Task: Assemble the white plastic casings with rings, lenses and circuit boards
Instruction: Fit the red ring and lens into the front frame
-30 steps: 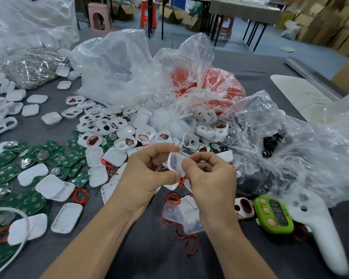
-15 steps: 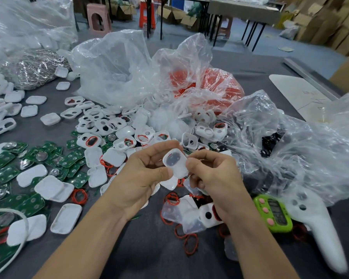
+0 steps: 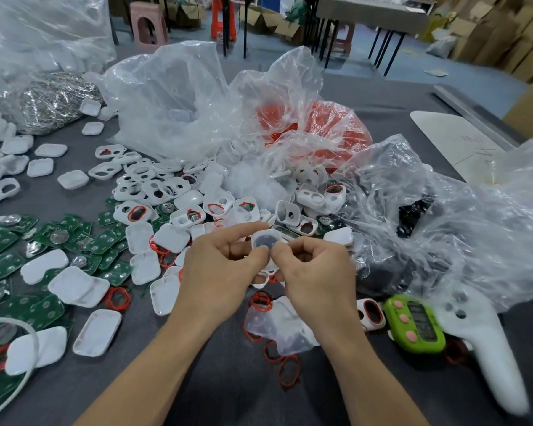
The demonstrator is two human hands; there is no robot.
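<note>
The dark grey surface (image 3: 228,388) carries a green timer (image 3: 414,325). Left of the timer lie red rings (image 3: 259,302), white casings (image 3: 97,332) and green circuit boards (image 3: 40,312). Behind it lie clear plastic bags (image 3: 179,103).

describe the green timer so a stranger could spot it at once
Start at the big crumpled clear bag on the right of the table. At its near edge, beside a white controller, lies the timer. It is the only lime-green thing there, with pink buttons and a dark screen.
</note>
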